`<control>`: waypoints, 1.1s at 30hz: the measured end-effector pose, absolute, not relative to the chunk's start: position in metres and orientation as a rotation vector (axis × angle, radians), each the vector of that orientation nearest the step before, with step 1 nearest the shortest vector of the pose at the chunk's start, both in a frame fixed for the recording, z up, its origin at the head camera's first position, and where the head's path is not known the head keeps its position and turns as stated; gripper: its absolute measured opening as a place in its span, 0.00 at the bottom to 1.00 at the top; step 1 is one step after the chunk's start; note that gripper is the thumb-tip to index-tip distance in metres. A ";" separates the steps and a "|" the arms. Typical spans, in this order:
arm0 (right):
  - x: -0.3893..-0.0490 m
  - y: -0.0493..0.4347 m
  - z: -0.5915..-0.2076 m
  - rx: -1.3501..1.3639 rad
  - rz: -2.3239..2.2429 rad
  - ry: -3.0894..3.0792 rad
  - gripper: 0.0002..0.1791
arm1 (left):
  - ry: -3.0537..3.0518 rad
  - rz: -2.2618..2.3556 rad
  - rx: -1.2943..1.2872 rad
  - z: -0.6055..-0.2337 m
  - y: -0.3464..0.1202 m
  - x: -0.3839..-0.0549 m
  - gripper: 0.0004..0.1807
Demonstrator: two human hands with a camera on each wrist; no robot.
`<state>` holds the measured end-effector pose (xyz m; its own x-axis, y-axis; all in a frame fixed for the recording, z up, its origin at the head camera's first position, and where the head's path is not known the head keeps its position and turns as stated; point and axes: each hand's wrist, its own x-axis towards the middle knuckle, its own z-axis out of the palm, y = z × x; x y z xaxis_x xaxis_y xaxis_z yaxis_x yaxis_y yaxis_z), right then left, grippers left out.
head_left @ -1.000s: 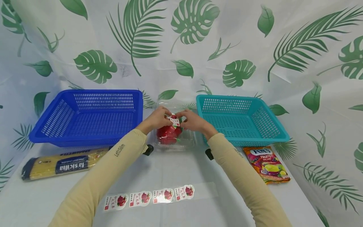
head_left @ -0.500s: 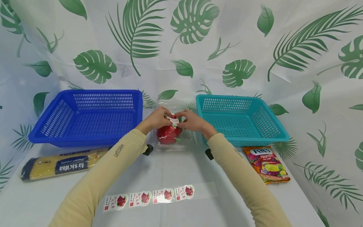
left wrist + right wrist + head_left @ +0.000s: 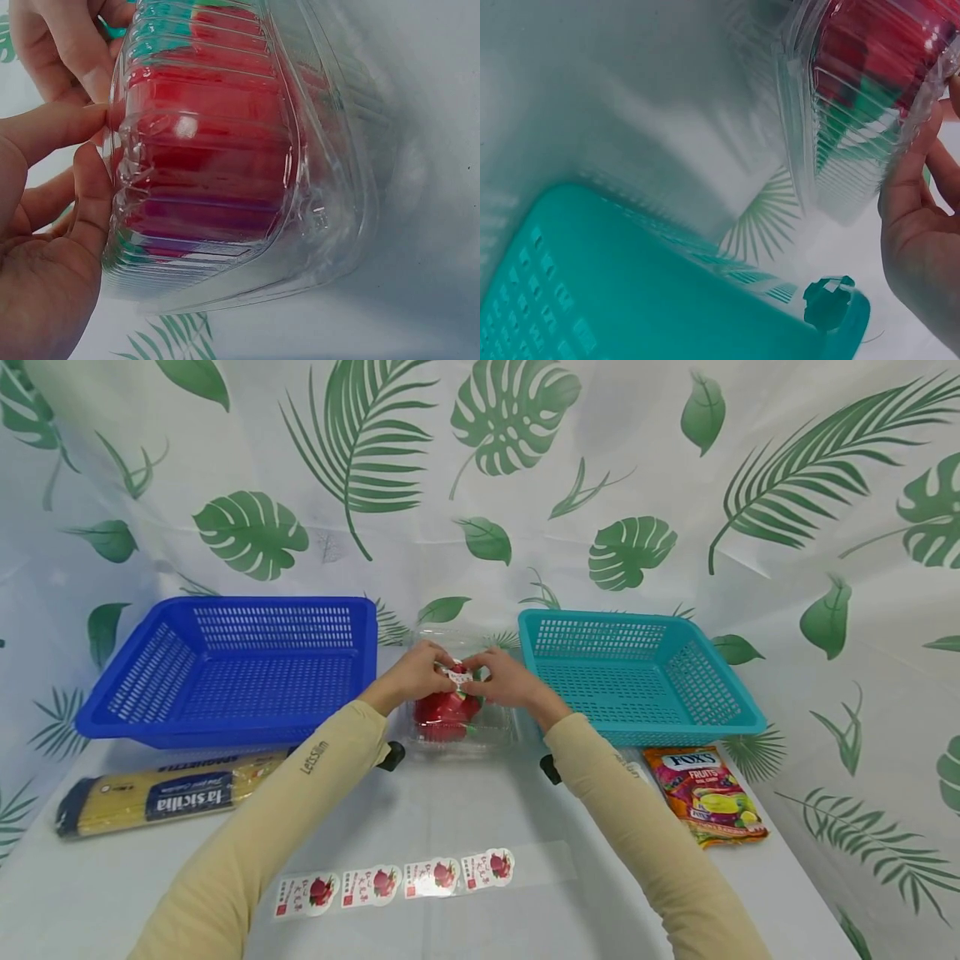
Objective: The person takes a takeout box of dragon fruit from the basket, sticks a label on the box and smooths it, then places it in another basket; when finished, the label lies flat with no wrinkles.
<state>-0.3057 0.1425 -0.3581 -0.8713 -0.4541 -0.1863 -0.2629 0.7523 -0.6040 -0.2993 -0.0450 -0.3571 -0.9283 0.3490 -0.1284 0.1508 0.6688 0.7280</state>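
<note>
Only the right hand (image 3: 510, 679) has shifted visibly since a second ago, its thumb sliding a little toward the left hand (image 3: 412, 675) across the white label (image 3: 460, 677). That label sits between the two sets of fingertips, on top of the clear container (image 3: 495, 727). Thumbs and index fingers of both hands are bent inward around it; I cannot tell whether they pinch its edges or only press on it. Directly beneath the fingers, inside the container, lies a red item (image 3: 445, 718) with some green and purple, its surface seen through ribbed plastic. In the left wrist view, the left index fingertip touches the container. Well to the left of the left fingers stands a blue basket (image 3: 225, 728); nearer the person on that side, a spaghetti pack (image 3: 187, 792) runs partly under the left sleeve (image 3: 337, 743). Just right of the right fingers is a teal basket (image 3: 615, 693), with a candy bag (image 3: 705, 795) nearer the person. Well below all the fingers, a strip of four stickers (image 3: 377, 885) lies on the table (image 3: 450, 802).
</note>
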 end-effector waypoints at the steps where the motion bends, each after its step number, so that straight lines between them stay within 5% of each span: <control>1: -0.306 0.142 -0.358 -0.560 -0.828 2.638 0.27 | 2.628 1.110 0.401 -0.357 -0.045 -0.299 0.22; 33: -0.303 0.143 -0.356 -0.546 -0.869 2.593 0.26 | 2.660 1.085 0.406 -0.359 -0.043 -0.299 0.23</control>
